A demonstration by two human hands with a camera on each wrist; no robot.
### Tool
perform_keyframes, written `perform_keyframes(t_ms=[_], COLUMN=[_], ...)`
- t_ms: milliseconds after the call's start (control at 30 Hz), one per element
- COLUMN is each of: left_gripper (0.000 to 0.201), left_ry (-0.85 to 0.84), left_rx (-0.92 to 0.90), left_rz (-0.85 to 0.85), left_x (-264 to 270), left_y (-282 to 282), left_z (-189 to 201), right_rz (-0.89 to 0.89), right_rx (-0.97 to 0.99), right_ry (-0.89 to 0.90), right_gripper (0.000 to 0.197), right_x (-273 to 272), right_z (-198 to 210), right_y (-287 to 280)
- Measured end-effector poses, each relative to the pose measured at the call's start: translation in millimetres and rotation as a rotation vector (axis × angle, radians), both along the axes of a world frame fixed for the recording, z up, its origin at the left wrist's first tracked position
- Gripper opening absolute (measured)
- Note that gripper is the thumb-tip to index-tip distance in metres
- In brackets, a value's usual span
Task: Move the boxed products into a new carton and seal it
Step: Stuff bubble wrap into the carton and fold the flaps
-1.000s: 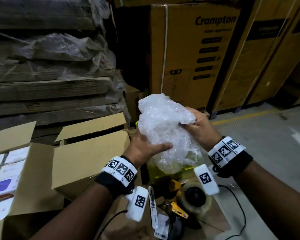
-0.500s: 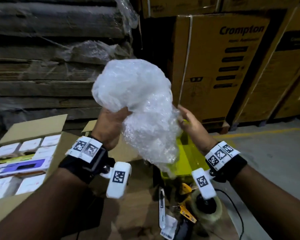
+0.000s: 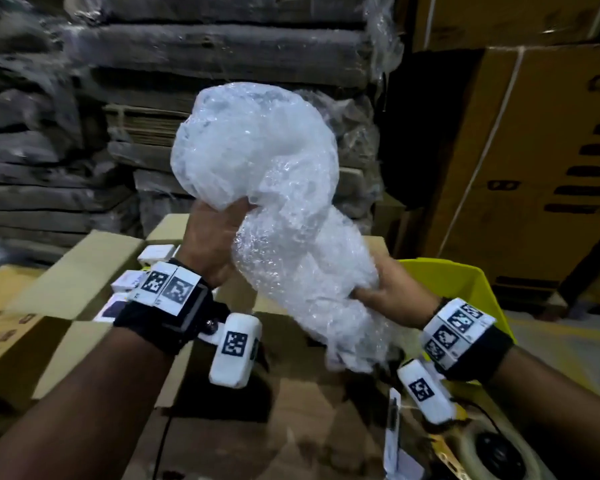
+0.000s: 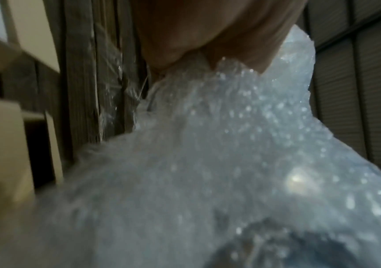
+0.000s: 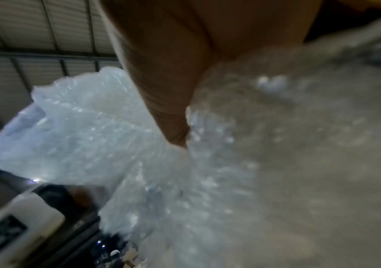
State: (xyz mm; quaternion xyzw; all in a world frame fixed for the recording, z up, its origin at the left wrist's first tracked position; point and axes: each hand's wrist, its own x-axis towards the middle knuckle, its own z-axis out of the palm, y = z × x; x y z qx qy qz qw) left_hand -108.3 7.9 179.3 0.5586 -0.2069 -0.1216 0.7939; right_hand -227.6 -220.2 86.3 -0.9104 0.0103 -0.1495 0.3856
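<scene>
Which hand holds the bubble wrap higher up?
The left hand: it grips the bubble wrap near its bulging top, while the right hand holds it lower, by the yellow bin.

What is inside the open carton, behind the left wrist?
The open carton holds small white product boxes, packed side by side. Only a few show: the left hand, gripping the bubble wrap, and its wristband cover the rest, so their count cannot be told.

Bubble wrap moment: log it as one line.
left hand: grips bubble wrap upper part | right hand: grips lower part | open carton of boxed products below
</scene>
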Motion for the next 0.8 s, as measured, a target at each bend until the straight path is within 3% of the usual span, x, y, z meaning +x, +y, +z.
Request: perform_keyframes(t_ms=[100,200,300,400,600,667,800], left_gripper=[0.052,0.040,0.029,0.047,0.059,0.066,0.086], left_ry=[-0.080,-0.142,-0.146,-0.200,-0.280,-0.298,-0.287], left_rx=[0.065,0.154,0.255,0.359,0.291,0.263,0.245], left_rz=[0.169,0.250,0.311,0.374,0.230,0.226,0.193], left_x=[22,48,70,93,117,129,160], left_y=[42,89,131,169,215,223,240], left_z=[1,-5,-12,-19,-12,-2,9], right_rz=[-0.083,-0.135,-0.078,0.074,0.193,0.209,0.144], right_rx=[0.029,0.470,0.772,0.937,0.737,0.697,0.713], right_ry=[-0.139,-0.082,-0.121,-0.154,-0.258,-0.302,-0.345], right_gripper=[0.035,0.046,0.046,0.074,0.126,0.130,0.118], right_x=[17,48,80,114,174,190,229], right_z=[34,58,73,77,72,81,88], right_y=[27,69,121,170,261,281,289])
